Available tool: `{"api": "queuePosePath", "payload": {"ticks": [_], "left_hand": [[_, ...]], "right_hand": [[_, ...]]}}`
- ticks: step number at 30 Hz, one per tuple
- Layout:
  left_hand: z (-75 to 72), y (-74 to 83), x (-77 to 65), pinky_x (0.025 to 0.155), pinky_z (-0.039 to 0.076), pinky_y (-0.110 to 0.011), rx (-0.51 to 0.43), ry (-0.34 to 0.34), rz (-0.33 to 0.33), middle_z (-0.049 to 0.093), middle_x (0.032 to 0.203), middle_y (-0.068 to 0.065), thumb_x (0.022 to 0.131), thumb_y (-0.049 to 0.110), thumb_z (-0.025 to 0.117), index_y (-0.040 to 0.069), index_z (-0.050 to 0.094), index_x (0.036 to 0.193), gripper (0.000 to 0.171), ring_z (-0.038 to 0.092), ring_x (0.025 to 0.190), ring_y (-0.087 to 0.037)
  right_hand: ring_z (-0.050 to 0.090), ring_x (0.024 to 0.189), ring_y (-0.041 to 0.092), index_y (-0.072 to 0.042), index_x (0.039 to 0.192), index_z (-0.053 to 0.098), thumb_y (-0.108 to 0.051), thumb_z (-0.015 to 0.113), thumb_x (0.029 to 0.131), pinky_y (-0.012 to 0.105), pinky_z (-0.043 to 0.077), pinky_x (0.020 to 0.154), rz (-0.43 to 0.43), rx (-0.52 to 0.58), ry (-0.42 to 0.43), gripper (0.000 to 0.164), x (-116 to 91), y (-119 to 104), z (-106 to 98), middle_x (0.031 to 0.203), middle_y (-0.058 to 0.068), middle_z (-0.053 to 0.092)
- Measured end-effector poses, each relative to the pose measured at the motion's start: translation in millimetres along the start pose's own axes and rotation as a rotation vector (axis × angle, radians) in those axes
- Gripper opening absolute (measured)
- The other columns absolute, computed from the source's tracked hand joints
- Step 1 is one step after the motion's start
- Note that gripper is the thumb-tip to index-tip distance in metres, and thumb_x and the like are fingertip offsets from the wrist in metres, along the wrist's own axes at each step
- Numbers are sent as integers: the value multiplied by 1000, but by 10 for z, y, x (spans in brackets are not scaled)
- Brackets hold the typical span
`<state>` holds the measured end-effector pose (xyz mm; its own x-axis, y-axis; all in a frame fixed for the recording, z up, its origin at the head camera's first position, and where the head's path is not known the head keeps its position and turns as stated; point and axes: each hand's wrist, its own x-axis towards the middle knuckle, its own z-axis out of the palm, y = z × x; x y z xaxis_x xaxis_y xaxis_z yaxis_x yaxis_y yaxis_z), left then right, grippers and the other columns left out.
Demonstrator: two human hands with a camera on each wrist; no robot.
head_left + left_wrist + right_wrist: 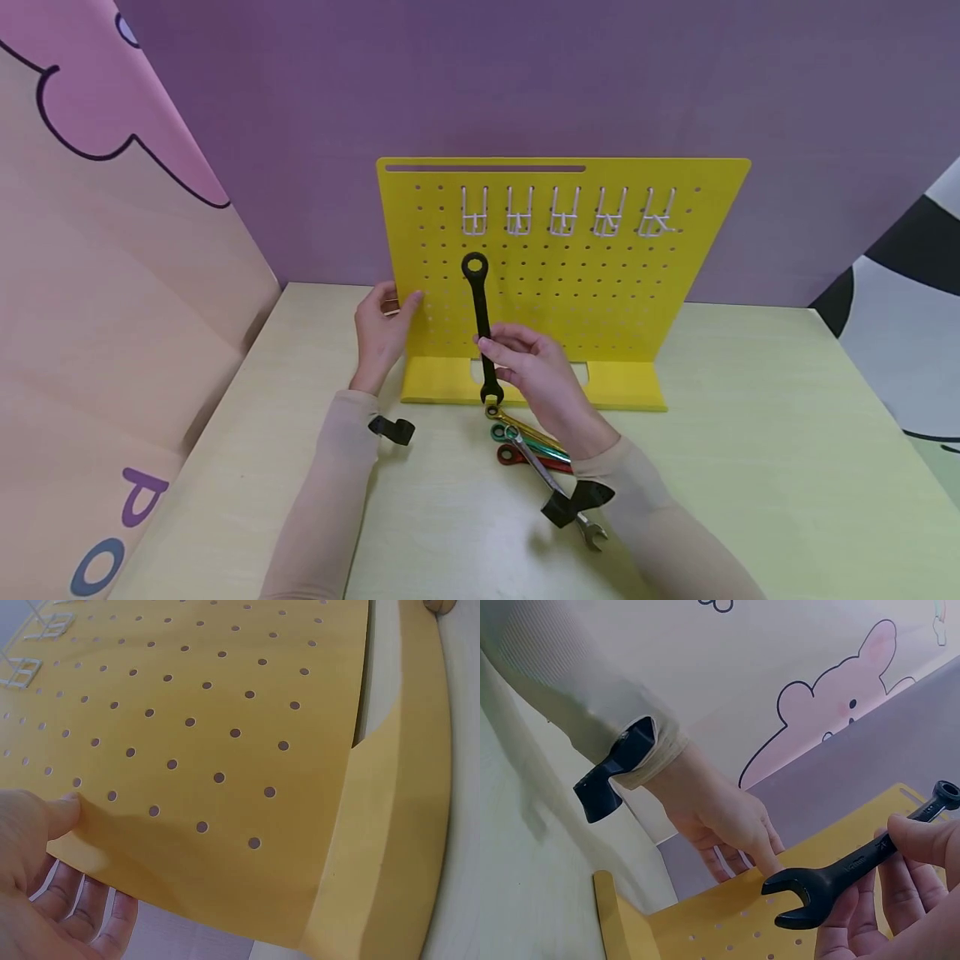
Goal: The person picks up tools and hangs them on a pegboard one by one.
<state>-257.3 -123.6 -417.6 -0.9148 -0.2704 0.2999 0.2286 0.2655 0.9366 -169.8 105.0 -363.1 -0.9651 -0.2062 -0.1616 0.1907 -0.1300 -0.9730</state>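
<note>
My right hand [536, 371] pinches a black combination wrench [480, 304] near its middle, ring end up and open jaw down, in front of a yellow pegboard [540, 275]. In the right wrist view the wrench's open end [802, 896] points toward the left hand. At the board's left edge my left hand [384, 333] grips it, thumb on the front face and fingers behind, as the left wrist view shows. Below the right hand lie a gold wrench [525, 427], a green wrench [536, 448], a red wrench [513, 455] and a silver wrench [540, 471], partly hidden by the right arm.
Several white wire hooks [562, 212] hang in a row along the board's upper part. The board's yellow base [442, 381] stands on a pale table [750, 433]. Behind it rises a purple wall [525, 75], with a cartoon-printed panel [112, 292] on the left.
</note>
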Motion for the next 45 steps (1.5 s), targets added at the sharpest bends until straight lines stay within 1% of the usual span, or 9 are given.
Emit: {"api": "queuePosePath", "payload": {"ticks": [3,7,11,13,17,22,31,38,45], "left_hand": [[6,-5,4,91,60,-38,-2,-2,4,71,115,-20,100,16,76,-1,70,124,30,68,101,-29],[10,-11,8,90,60,-38,3,-1,1,72,115,-19,100,16,76,-1,70,124,30,68,101,-29],[9,-12,9,92,59,-41,7,3,2,71,114,-19,100,16,76,-1,70,123,30,68,101,-30],[11,-14,13,92,59,-42,1,5,8,71,113,-20,100,16,76,-1,70,123,29,68,101,-30],[12,-8,12,94,59,-44,1,4,6,71,114,-20,100,16,76,-1,70,123,29,69,101,-31],[2,4,6,94,60,-44,6,-2,-1,71,115,-20,101,17,76,-1,69,124,30,68,103,-31],[-9,-6,0,90,59,-38,10,-8,20,71,115,-20,100,18,76,-1,69,124,31,68,102,-31],[-2,-26,14,92,59,-41,10,-11,19,71,115,-20,100,18,76,-1,69,124,32,68,102,-31],[-5,-12,7,93,59,-42,16,-9,11,71,115,-21,101,19,76,-1,69,124,32,68,102,-31]], "right_hand": [[70,112,14,-11,119,69,-14,69,104,25,56,86,-1,16,3,15,22,-13,-2,115,-3,78],[70,112,13,-9,123,68,-15,70,104,25,55,86,-9,0,8,19,62,-29,-14,113,-6,78],[69,116,13,-8,129,66,-17,69,105,26,55,90,-15,-21,11,25,106,-68,-22,114,-9,76],[67,123,19,-7,131,65,-18,69,105,27,54,93,-13,-24,10,28,124,-89,-19,115,-9,76],[65,124,20,-8,131,65,-18,69,105,29,53,93,-15,-14,12,28,148,-128,3,118,-8,75],[65,116,14,-9,128,66,-17,69,105,29,53,92,-17,18,14,25,159,-185,51,116,-8,75],[64,120,17,-13,121,67,-16,68,106,33,50,95,-26,66,6,15,187,-215,62,113,-10,76],[64,119,16,-13,122,66,-17,69,105,31,50,93,-21,86,0,18,228,-219,62,114,-10,76],[64,109,12,-14,118,66,-16,67,106,33,48,92,-20,113,1,12,281,-216,65,111,-11,76]]}}
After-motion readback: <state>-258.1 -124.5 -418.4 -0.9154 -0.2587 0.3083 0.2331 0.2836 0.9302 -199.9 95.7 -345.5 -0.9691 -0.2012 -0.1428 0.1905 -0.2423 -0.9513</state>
